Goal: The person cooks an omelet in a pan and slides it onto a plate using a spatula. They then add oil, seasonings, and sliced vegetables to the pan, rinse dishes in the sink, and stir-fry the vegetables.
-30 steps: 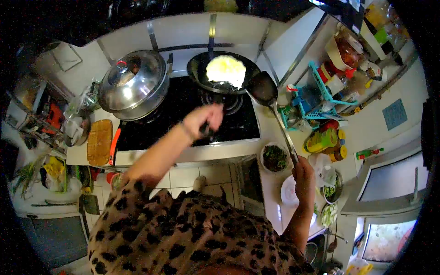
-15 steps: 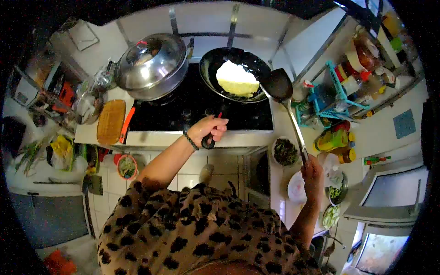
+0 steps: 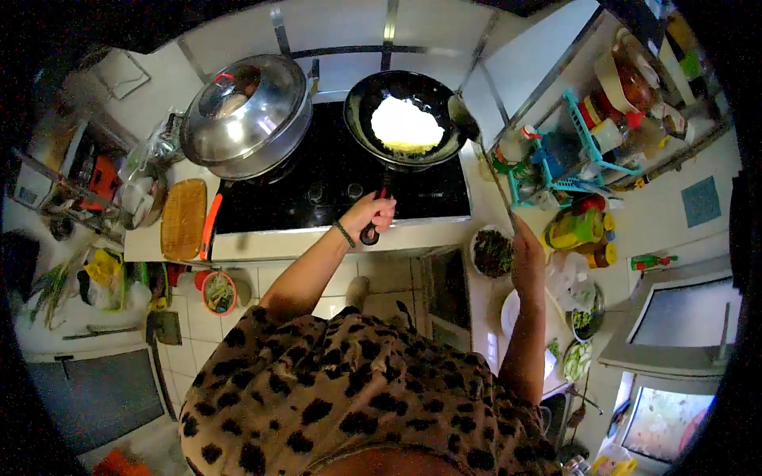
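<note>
A black wok [image 3: 365,119] stands on the right part of the black stove top [image 3: 278,208], with a pale, overexposed mass of food [image 3: 406,125] in it, yellowish at its lower edge. My left hand [image 3: 370,216] is closed around the wok's handle in front of the stove. At the right, my right hand [image 3: 525,238] grips the long metal handle of a spatula [image 3: 463,119]. The spatula's dark blade is at the wok's right rim; whether it touches the rim I cannot tell.
Left of the wok is a large lidded steel pot [image 3: 246,119]. A wooden board [image 3: 183,220] lies at the counter's left. On the right counter are a bowl of dark greens [image 3: 492,252], a white plate [image 3: 510,314], bottles [image 3: 575,228] and a turquoise rack [image 3: 583,135].
The spatula and my right hand have moved forward and left, bringing the blade to the wok's rim. The wok is tilted differently, and the food sits more in its middle.
</note>
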`<state>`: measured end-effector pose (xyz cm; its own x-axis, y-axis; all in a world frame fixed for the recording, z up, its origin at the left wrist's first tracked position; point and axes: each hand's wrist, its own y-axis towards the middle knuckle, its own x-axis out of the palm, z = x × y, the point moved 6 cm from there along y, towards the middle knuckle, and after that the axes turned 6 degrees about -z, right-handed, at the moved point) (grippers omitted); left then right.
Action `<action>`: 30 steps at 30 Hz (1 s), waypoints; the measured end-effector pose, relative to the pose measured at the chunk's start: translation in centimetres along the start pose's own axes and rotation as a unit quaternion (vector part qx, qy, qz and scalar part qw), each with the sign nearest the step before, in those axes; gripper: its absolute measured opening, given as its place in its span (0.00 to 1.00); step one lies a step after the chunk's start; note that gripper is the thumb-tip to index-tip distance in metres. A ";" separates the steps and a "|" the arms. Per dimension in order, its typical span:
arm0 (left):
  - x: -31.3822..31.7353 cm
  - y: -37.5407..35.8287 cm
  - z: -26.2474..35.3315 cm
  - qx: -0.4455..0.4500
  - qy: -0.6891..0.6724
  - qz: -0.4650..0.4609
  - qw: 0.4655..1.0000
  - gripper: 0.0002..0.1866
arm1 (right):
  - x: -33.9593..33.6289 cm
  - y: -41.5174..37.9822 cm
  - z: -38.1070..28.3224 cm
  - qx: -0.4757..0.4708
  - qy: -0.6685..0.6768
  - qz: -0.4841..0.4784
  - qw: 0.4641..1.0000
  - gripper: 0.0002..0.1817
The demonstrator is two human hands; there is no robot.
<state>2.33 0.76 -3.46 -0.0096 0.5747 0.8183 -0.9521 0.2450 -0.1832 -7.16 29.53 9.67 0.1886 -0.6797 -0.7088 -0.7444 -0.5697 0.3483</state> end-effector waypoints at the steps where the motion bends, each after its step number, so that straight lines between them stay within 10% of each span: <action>1: 0.0 0.0 0.3 0.004 0.036 0.017 0.999 0.10 | 0.7 1.6 -0.7 0.012 -0.041 -0.005 0.999 0.18; 4: -1.2 0.8 0.4 -0.003 0.058 0.038 0.998 0.09 | 3.8 7.1 -2.1 0.161 -0.174 -0.094 0.967 0.19; 6: -1.6 1.3 0.9 -0.007 0.059 0.011 0.998 0.09 | 6.2 10.8 -3.1 0.046 -0.205 -0.053 0.976 0.19; 14: -2.4 1.7 1.2 -0.050 0.013 0.034 0.998 0.05 | 15.4 14.8 -2.2 0.076 -0.362 -0.140 0.918 0.25; 26: -4.0 1.6 0.4 -0.101 -0.050 0.064 0.992 0.06 | 11.8 15.0 -3.7 0.125 -0.354 -0.097 0.922 0.22; 30: -3.5 1.4 0.9 -0.071 0.013 0.061 0.996 0.06 | 10.8 12.2 -5.9 0.118 -0.400 -0.213 0.884 0.22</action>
<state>0.76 -1.57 -6.08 -0.1134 0.6260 0.7715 -0.8918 0.2782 -0.3568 -10.42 12.54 9.91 0.0410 0.1708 -0.9844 -0.8456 -0.5189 -0.1253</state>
